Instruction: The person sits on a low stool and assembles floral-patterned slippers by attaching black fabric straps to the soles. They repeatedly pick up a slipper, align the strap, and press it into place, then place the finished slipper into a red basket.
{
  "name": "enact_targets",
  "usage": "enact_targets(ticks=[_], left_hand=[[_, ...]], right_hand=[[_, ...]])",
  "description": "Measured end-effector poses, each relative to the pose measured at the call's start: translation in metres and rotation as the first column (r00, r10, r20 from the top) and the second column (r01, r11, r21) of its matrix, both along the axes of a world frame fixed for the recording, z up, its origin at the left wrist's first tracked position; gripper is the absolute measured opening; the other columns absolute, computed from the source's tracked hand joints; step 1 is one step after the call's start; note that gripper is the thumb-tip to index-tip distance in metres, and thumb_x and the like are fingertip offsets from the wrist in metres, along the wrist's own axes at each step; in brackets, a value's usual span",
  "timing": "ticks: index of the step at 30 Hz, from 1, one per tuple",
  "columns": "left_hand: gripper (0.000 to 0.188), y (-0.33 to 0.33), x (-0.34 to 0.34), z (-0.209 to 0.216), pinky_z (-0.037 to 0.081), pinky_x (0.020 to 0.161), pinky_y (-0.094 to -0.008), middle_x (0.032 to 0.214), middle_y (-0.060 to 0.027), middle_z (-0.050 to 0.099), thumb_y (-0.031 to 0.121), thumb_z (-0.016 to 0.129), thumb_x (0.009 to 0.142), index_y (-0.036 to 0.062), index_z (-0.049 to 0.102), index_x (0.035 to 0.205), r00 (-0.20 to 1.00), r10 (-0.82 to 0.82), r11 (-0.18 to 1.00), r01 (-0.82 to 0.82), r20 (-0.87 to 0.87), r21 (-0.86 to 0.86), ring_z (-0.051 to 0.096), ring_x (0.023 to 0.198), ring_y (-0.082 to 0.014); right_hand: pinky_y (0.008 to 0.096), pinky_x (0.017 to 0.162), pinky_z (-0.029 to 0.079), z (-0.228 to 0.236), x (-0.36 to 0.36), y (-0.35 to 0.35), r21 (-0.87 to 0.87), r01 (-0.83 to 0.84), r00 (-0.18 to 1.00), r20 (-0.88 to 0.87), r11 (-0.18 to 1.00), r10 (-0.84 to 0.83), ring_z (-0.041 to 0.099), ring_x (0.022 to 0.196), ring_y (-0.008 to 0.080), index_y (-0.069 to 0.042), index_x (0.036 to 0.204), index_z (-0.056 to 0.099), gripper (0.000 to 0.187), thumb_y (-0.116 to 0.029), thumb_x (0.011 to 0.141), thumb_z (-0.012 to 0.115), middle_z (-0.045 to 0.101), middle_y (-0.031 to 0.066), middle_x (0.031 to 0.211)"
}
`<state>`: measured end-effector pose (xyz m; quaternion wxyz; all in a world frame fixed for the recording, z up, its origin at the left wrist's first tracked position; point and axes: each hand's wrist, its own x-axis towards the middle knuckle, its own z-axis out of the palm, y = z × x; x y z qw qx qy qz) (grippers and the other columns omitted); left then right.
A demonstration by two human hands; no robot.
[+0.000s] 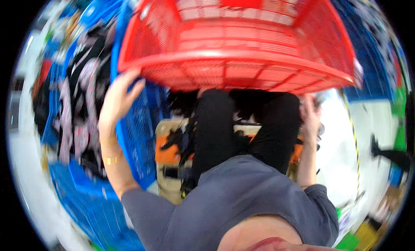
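A large red plastic basket with mesh sides is in front of my knees, its inside facing me and showing no contents. My left hand is at its near left corner, thumb apart from the fingers. The fingertips meet the rim, and I cannot make out a grip around it. Below the near right corner, beside my right knee, is my right hand. Its fingers point up toward the basket's underside, but they are blurred and partly hidden. Whether they touch the basket cannot be told.
At my left stands a blue crate, beside another blue bin filled with black and pink patterned fabric pieces. Dark fabric lies under the basket around my knees. More blue crates are at the far right, near a yellow-black floor line.
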<state>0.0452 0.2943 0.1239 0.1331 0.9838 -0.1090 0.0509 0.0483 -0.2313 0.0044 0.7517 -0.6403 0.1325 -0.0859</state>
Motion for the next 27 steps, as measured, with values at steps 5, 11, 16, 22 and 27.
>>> enact_targets(ticks=[5,11,16,22,27], left_hand=[[0.04,-0.055,0.003,-0.012,0.043,0.099,-0.0379,0.122,-0.0184,0.06,0.019,0.065,0.088,-0.0001,0.058,0.122,0.976,-0.095,0.994,0.082,-0.197,-0.075,0.055,0.116,-0.0317],[0.032,-0.134,0.041,-0.012,0.045,0.095,-0.0375,0.117,-0.0187,0.062,0.012,0.063,0.088,-0.0018,0.061,0.117,0.97,-0.241,0.955,0.232,-0.026,-0.183,0.059,0.11,-0.0319],[0.025,-0.191,0.051,-0.023,0.048,0.089,-0.0369,0.107,-0.0187,0.065,0.008,0.062,0.088,-0.0001,0.064,0.112,0.935,-0.349,0.872,0.348,0.062,-0.343,0.062,0.101,-0.0316],[0.021,-0.249,0.049,-0.045,0.05,0.085,-0.0347,0.103,-0.0169,0.066,0.006,0.06,0.088,-0.0003,0.065,0.108,0.89,-0.453,0.77,0.417,0.048,-0.483,0.064,0.095,-0.0296],[0.022,-0.266,0.039,-0.066,0.051,0.083,-0.0329,0.104,-0.015,0.067,0.004,0.061,0.088,0.0006,0.065,0.109,0.883,-0.469,0.738,0.381,-0.017,-0.557,0.065,0.093,-0.0269]], right_hand=[[0.0185,0.049,0.036,-0.007,-0.001,0.013,-0.078,-0.084,0.996,-0.014,0.993,0.083,0.045,0.055,0.0029,-0.005,0.1,0.059,0.015,-0.019,0.094,0.061,0.054,-0.0034,0.073],[0.0201,0.047,0.037,-0.003,-0.013,-0.035,-0.042,-0.048,0.999,0.019,0.998,0.049,0.047,0.052,0.0047,-0.002,0.101,0.059,0.018,-0.019,0.096,0.056,0.055,-0.0014,0.071],[0.0182,0.046,0.033,0.01,0.035,-0.171,-0.103,0.379,0.925,0.05,0.92,-0.376,0.056,0.061,0.0076,-0.002,0.105,0.061,0.033,-0.032,0.093,0.06,0.062,0.0034,0.086],[0.0162,0.035,0.028,0.012,0.12,-0.317,0.003,0.485,0.868,-0.127,0.874,-0.481,0.067,0.066,0.0147,-0.001,0.092,0.06,0.043,-0.042,0.085,0.069,0.063,0.0093,0.084],[0.0172,0.033,0.024,0.002,0.155,-0.334,0.093,0.314,0.939,-0.174,0.945,-0.295,0.056,0.053,0.0089,-0.003,0.093,0.061,0.035,-0.037,0.088,0.066,0.064,0.007,0.08]])
